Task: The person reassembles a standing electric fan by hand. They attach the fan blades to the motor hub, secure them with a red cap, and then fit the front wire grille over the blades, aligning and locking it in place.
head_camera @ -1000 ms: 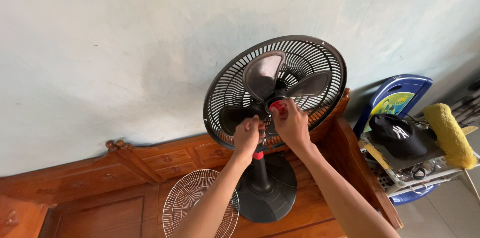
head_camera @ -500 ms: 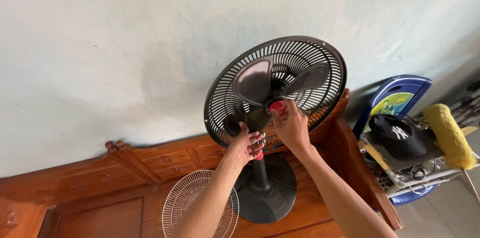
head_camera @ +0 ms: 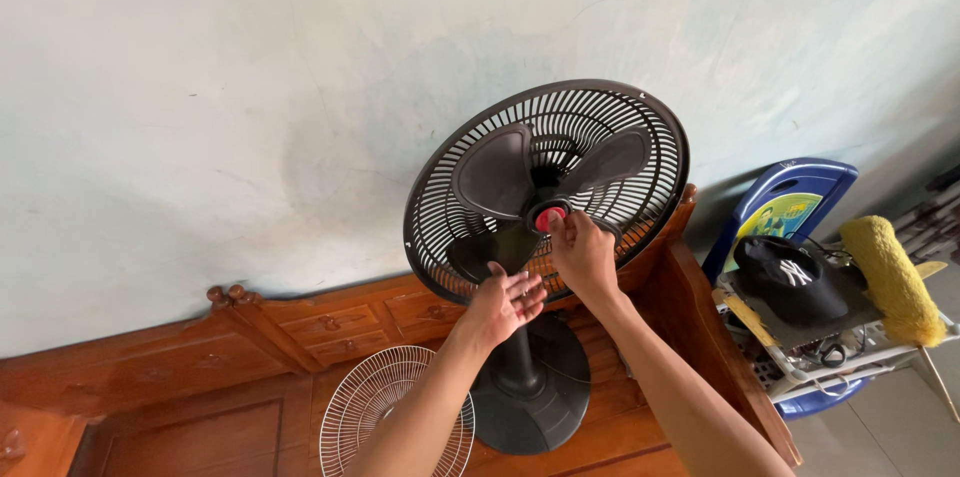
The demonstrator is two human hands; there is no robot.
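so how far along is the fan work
Done: the front guard is off; a white round wire grille lies by the black round fan base. In hand: the right hand pinches the red plastic hub cap at the centre of the three dark grey plastic blades, while the open left hand sits under the lowest blade. Left: cap and blades sit on the black slotted rear guard.

Right hand (head_camera: 583,255) pinches the red hub cap (head_camera: 548,219); left hand (head_camera: 503,299) spreads under a fan blade (head_camera: 482,247).

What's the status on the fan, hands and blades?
Right hand pinching red hub cap. Left hand open, at the lowest blade. Front grille off, leaning by the base. Nothing blocking.
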